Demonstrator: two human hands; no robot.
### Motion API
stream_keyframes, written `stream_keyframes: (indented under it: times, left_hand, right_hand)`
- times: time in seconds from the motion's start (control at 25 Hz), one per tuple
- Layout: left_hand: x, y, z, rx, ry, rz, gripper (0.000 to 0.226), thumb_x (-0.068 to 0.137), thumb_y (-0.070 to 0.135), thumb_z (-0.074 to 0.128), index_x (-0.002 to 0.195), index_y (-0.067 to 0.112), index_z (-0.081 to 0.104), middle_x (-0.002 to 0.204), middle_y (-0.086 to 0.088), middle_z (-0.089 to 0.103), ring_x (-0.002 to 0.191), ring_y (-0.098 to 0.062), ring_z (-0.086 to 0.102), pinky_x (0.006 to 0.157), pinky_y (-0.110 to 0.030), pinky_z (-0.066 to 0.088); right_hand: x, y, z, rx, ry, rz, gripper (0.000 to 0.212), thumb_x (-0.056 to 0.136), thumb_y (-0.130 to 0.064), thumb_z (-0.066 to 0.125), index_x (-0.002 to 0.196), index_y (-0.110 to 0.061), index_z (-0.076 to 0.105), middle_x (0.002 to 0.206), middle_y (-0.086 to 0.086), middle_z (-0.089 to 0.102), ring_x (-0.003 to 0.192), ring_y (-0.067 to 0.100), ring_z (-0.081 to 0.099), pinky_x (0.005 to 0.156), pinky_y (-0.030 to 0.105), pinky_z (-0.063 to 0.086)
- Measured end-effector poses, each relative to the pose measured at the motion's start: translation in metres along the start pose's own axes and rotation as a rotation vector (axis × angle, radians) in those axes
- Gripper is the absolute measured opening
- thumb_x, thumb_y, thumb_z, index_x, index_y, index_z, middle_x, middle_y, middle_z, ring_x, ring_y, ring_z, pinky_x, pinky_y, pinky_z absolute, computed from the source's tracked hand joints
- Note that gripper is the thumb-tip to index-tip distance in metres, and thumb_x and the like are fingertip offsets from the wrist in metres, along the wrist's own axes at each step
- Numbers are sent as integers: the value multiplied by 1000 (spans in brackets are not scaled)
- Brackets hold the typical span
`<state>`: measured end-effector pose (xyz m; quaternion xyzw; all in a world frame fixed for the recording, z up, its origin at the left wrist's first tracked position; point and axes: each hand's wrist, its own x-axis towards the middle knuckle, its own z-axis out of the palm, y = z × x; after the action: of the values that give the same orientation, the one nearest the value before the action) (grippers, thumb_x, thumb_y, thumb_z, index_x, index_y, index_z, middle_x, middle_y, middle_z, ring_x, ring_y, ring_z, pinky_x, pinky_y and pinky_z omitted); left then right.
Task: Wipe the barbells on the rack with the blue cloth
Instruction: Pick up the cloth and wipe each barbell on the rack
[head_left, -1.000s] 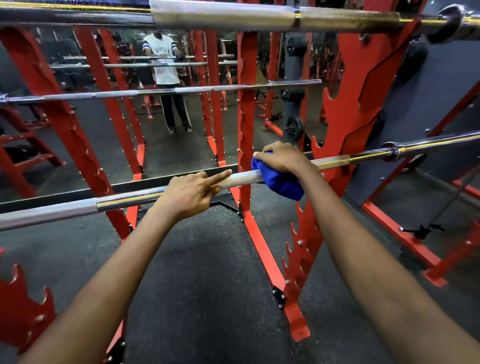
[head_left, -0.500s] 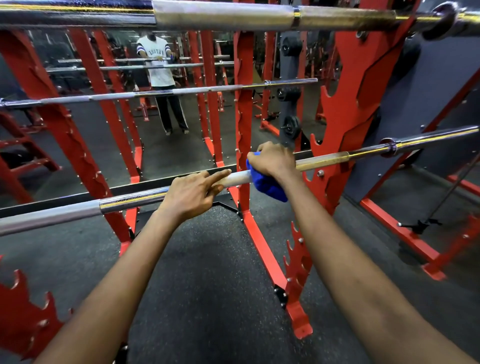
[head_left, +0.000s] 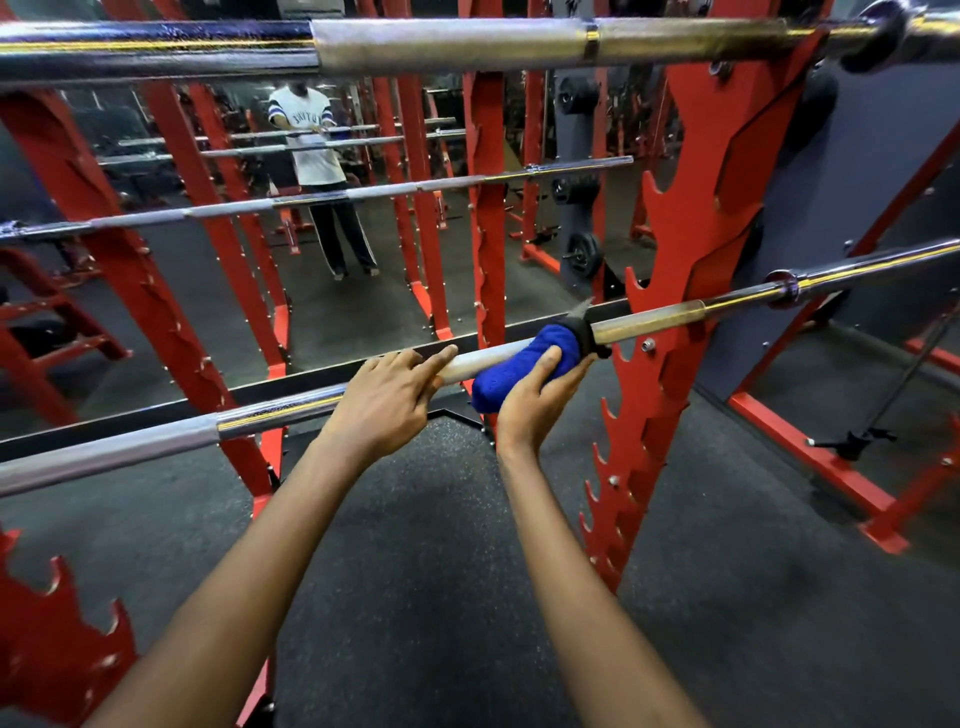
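Head view: at the far left a red toothed bracket (head_left: 52, 649) of the rack stood low in the corner. Two barbells ran across close by. The upper barbell (head_left: 467, 47) crossed the top edge, and the lower barbell (head_left: 156, 447) slanted upward to the right. Farther back, a third barbell (head_left: 234, 208) lay on the red frame, with two thinner bars behind it.

A person in a white shirt (head_left: 309, 150) stood beyond those bars. The shirt carried dark lettering across the chest, too blurred to read.

The left hand (head_left: 384, 402) rested on top of the lower barbell, its fingers straight and slightly apart, the forefinger lying along the steel. Just right of it, the blue cloth (head_left: 519, 366) was wrapped round that same bar. The right hand (head_left: 530, 410) cupped the cloth from below, with the fingers curled under it and the thumb pressed on its front.

Right of the cloth, the bar passed a red toothed upright (head_left: 691, 249). Behind, three black weight plates (head_left: 584, 254) hung one above another on a grey post. Dark speckled flooring (head_left: 441, 571) lay below.
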<state>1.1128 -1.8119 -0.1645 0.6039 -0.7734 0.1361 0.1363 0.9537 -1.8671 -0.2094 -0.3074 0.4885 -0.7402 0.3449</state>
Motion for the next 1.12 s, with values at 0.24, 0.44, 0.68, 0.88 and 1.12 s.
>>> stream_keyframes:
  times: [0.24,0.44,0.68,0.88,1.12]
  left_hand:
    - [-19,-4,3,141,0,-94,55,108,40,24,159,46,4,128,3,59,137,-22,42,116,-49,5]
    - [-28,-20,-5,102,-58,-149,53,107,47,17,157,51,-2,140,5,56,146,-22,33,116,-51,2]
    - [-34,-21,-12,50,-50,-199,53,107,45,21,157,51,8,136,5,56,140,-17,39,115,-49,7]
    - [-32,-26,-17,-67,-91,-171,51,108,40,24,156,51,15,139,8,56,134,-15,43,108,-46,19]
    - [-35,-37,-17,-156,-71,-193,47,108,34,30,156,35,33,142,-1,54,132,-25,49,107,-44,29]
  right_hand:
    - [22,15,4,701,-43,554,60,96,-56,45,135,-13,61,135,9,65,127,27,60,120,47,35]
    - [6,10,5,940,-213,688,55,101,-40,33,134,-8,62,123,12,67,126,31,56,122,48,30]
    - [2,3,-5,762,-265,772,52,101,-36,28,125,-11,67,125,13,69,119,30,61,112,43,41]
    - [8,6,2,800,-288,695,47,100,-38,34,125,-8,60,101,10,73,108,32,60,112,43,40]
    - [-34,1,6,648,-306,795,53,108,-38,32,130,0,61,97,9,75,95,27,70,96,39,52]
